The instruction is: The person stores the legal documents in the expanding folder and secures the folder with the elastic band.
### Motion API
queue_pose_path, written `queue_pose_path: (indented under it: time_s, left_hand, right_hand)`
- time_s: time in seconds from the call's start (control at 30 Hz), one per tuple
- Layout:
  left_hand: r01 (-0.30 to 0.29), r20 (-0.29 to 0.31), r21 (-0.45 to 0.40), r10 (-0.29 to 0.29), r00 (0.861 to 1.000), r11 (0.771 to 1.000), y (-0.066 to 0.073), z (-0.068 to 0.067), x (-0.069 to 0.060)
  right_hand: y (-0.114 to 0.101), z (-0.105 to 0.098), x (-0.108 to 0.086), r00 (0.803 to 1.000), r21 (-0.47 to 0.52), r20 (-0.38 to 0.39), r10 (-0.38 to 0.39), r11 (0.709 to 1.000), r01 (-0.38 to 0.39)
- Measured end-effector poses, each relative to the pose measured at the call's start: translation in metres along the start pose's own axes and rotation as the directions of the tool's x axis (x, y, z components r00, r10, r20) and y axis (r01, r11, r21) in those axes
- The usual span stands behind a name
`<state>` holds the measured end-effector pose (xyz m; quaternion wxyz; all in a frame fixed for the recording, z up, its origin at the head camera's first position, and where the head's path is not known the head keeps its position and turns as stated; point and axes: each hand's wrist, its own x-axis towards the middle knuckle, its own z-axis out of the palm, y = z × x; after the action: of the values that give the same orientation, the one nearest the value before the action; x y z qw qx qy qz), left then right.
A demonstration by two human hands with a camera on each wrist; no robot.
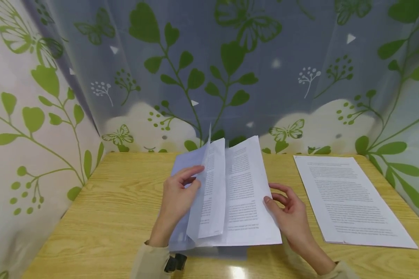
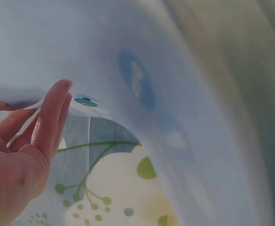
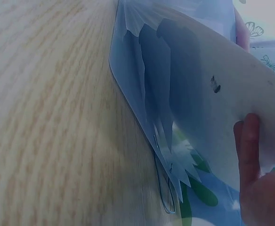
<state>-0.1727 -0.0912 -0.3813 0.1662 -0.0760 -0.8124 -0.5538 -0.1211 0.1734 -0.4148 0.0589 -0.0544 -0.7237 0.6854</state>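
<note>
A bluish translucent folder [image 1: 186, 228] lies spread on the table with printed sheets [image 1: 242, 193] in it. Its clear leaf and a narrower-looking printed page stand raised near the middle. My left hand [image 1: 178, 197] rests its fingertips against the left face of the raised leaf; in the left wrist view the fingers of this hand [image 2: 29, 146] are fairly straight beside the bluish film [image 2: 95, 56]. At the right edge my right hand [image 1: 291, 217] pinches the sheets, thumb in front, fingers behind. The right wrist view shows fingers of this hand [image 3: 250, 155] on the pale sheet back [image 3: 222, 113].
On the right of the wooden table [image 1: 101, 209] lies a separate printed stack [image 1: 349, 197]. A patterned curtain [image 1: 202, 69] with leaves and butterflies hangs behind and at both sides. A black band [image 1: 175, 262] shows by the left sleeve.
</note>
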Motion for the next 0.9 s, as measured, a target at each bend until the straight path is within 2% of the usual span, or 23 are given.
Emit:
queue_pose_path:
  time_s: [0.3, 0.53, 0.9]
  left_hand:
    - [-0.001, -0.012, 0.008, 0.002, 1.0, 1.0, -0.0008, 0.0006, 0.0011]
    - [-0.015, -0.004, 0.02, 0.015, 1.0, 1.0, -0.0008, 0.0027, 0.0014]
    - [-0.001, 0.012, 0.041, 0.0, 1.0, 0.999, 0.0008, 0.0033, 0.0011]
  right_hand:
    - [-0.0035, -0.0016, 0.0012, 0.999, -0.061, 0.034, 0.015, 0.998, -0.013]
    - [-0.0032, -0.0012, 0.0013, 0.999, -0.077, 0.038, 0.039, 0.996, -0.036]
    - [-0.0017, 0.006, 0.0042, 0.997, -0.079, 0.055, 0.056, 0.996, -0.052]
